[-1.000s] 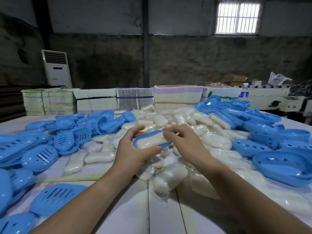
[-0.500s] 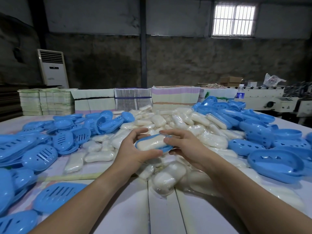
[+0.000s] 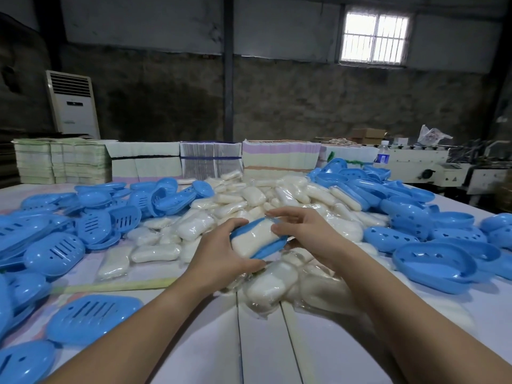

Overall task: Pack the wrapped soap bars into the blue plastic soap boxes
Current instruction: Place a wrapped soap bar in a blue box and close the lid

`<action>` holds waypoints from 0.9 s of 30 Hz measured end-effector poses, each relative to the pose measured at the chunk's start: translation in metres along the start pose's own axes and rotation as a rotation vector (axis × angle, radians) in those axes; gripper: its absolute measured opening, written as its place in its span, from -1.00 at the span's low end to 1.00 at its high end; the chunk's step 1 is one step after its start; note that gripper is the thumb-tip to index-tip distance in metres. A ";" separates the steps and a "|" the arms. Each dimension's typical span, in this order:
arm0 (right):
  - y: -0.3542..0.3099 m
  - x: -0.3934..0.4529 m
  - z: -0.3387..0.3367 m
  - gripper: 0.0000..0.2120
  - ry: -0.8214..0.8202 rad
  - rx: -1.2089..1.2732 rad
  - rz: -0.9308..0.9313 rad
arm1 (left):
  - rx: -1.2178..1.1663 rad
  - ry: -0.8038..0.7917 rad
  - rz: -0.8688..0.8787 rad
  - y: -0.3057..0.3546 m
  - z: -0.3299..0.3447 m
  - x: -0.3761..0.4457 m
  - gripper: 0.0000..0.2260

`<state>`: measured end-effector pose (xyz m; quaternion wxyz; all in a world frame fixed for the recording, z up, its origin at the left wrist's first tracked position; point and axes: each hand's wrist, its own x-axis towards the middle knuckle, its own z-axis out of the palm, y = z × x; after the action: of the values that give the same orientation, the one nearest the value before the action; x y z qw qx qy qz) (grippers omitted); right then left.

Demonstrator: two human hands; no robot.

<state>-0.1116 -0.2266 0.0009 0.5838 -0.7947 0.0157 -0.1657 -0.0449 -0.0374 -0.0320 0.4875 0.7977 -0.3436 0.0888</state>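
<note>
A blue soap box tray (image 3: 273, 249) with a white wrapped soap bar (image 3: 253, 238) lying in it is held above the table's middle, tilted toward me. My left hand (image 3: 221, 252) grips its left end, thumb below and fingers over the top. My right hand (image 3: 307, 231) pinches its right end with fingertips on the soap and rim. Beneath and behind lies a heap of wrapped soap bars (image 3: 266, 291). Slotted blue lids (image 3: 92, 318) lie at left, blue box bases (image 3: 435, 260) at right.
The white table (image 3: 263, 347) carries everything. Stacks of flat cartons (image 3: 212, 160) line its far edge. A water bottle (image 3: 383, 155) and a machine (image 3: 432, 167) stand at the back right, an air conditioner (image 3: 73, 103) at the back left.
Both hands have tipped the box with the soap toward me and lowered it slightly. The right fingers have shifted onto the soap's right end.
</note>
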 end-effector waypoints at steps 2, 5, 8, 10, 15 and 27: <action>-0.003 -0.001 -0.008 -0.82 0.045 -0.178 -0.020 | 0.012 -0.013 0.003 -0.002 -0.001 0.000 -0.31; -0.010 -0.002 -0.028 -0.76 0.220 -0.382 -0.006 | 0.011 -0.038 0.001 -0.005 0.000 0.001 -0.30; -0.016 -0.009 -0.062 -0.69 0.310 -0.957 0.118 | 0.027 -0.060 0.008 -0.006 0.002 0.001 -0.29; -0.020 -0.020 -0.090 -0.71 0.294 -1.225 0.293 | 0.035 -0.077 0.018 -0.008 0.003 0.001 -0.31; -0.017 -0.056 -0.153 -0.88 0.284 -1.450 0.569 | 0.056 -0.098 0.033 -0.011 0.003 0.002 -0.31; 0.039 -0.068 -0.166 -0.86 0.671 -1.453 0.273 | 0.045 -0.103 0.029 -0.014 0.004 0.003 -0.33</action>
<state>-0.2159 -0.3774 -0.0080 -0.0988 -0.8743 0.3904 -0.2710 -0.0349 -0.0382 -0.0432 0.4500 0.8068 -0.3777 0.0623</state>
